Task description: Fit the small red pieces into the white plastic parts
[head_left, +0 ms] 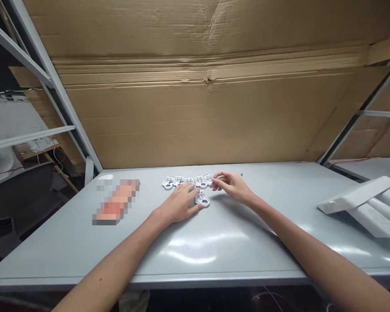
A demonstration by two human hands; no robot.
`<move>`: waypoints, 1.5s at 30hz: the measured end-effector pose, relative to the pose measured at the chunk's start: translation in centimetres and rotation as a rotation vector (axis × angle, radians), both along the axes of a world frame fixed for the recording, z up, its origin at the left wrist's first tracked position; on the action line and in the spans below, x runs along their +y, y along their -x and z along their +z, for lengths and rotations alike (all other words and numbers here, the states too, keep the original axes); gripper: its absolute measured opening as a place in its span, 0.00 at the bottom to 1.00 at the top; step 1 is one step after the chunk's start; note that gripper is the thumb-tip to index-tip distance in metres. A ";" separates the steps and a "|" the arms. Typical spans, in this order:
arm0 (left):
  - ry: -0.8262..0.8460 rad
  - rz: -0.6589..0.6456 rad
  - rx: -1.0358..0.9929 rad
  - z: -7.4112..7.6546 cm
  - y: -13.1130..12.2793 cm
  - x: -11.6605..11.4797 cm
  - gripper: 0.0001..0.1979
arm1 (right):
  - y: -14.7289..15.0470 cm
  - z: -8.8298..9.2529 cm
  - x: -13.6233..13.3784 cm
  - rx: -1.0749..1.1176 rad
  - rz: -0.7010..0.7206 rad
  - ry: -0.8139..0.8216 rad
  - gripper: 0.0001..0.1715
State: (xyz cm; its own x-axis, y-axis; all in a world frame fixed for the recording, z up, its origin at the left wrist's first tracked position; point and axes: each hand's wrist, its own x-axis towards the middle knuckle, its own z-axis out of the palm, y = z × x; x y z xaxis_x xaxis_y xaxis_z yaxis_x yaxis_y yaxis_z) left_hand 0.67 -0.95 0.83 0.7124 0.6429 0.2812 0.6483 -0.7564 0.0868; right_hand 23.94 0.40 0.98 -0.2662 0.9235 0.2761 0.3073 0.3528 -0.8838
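Several small white plastic parts, each with a round hole, lie in a row at the middle of the table; one row part (168,183) marks the left end. Closer to me is a separate white plastic part (202,199), between the thumb and forefinger of my left hand (182,203), which grips it by its edges. The other fingers of that hand cover some of the row. At the row's right end, my right hand (232,186) has its fingers pinched together beside the rightmost part (208,179). What its fingertips hold, if anything, is hidden.
On the left of the grey table (247,247) are a blurred orange-red item (117,203) and a small white object (105,177). White foam-like pieces (360,199) lie at the right. A cardboard wall (195,125) closes off the back, with metal frame posts at both sides.
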 end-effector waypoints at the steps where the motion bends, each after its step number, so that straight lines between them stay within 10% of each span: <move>1: -0.005 -0.009 -0.003 0.0 0.0 0.0 0.18 | 0.9 -0.2 -0.4 0.099 -0.018 0.032 0.19; 28: -0.003 0.008 0.043 0.1 -0.1 0.0 0.19 | 1.2 0.3 -0.6 0.571 0.019 0.607 0.08; 39: 0.028 0.038 0.043 -0.2 0.5 0.5 0.19 | 0.9 0.1 -0.4 0.395 0.130 0.466 0.13; 45: 0.031 0.016 0.030 -0.2 0.3 0.4 0.20 | 1.3 -0.3 -0.4 0.064 0.027 0.057 0.14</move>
State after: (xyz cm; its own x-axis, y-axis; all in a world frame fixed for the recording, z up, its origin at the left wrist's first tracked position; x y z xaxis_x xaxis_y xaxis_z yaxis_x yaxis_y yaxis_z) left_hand 0.42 -0.54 0.67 0.7098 0.6624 0.2396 0.6629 -0.7432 0.0910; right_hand 22.59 -0.05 0.68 -0.2743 0.9311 0.2404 0.2405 0.3085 -0.9203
